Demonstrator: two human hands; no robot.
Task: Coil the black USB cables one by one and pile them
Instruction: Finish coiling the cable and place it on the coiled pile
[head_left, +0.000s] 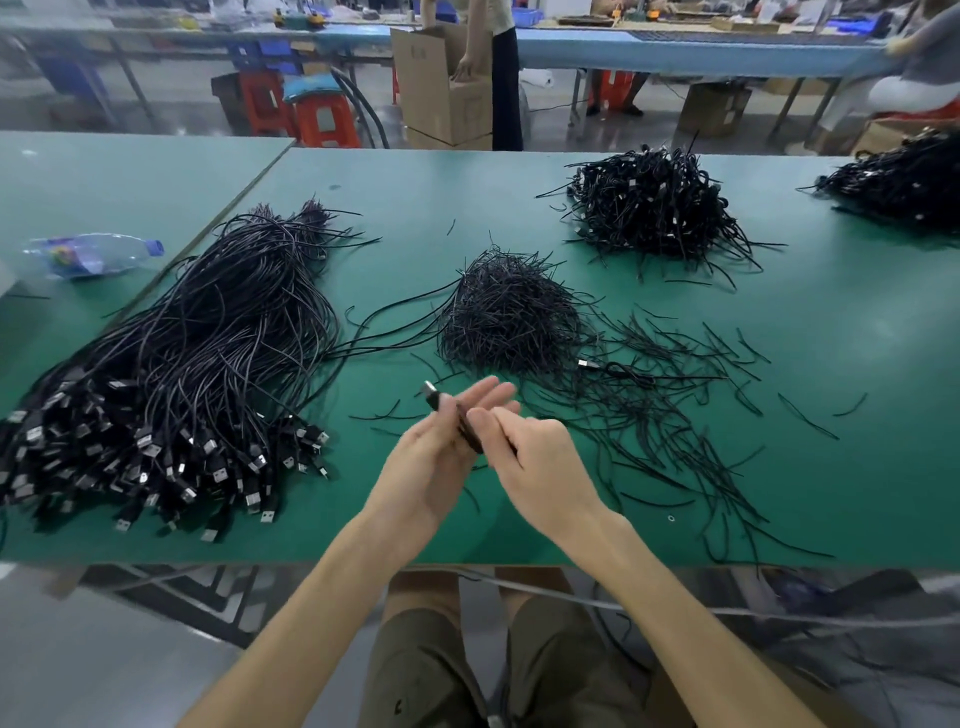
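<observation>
Head view: our left hand (441, 457) is palm up with fingers straight above the table (519, 182), carrying the coiled cable (469, 434), whose plug pokes past the fingertips. Our right hand (535, 460) is curled and pinches that coil. Uncoiled cables (182, 364) lie left, tie heap (509, 317) centre, coiled pile (649, 208) far right.

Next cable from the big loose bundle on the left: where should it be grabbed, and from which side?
Pinch one USB plug at the bundle's near end, coming in from the table's near edge. The plugs fan out there, separate and exposed, while farther back the bundle is crossed and tangled, so pulling a plug toward you should probably draw one cable free.
</observation>
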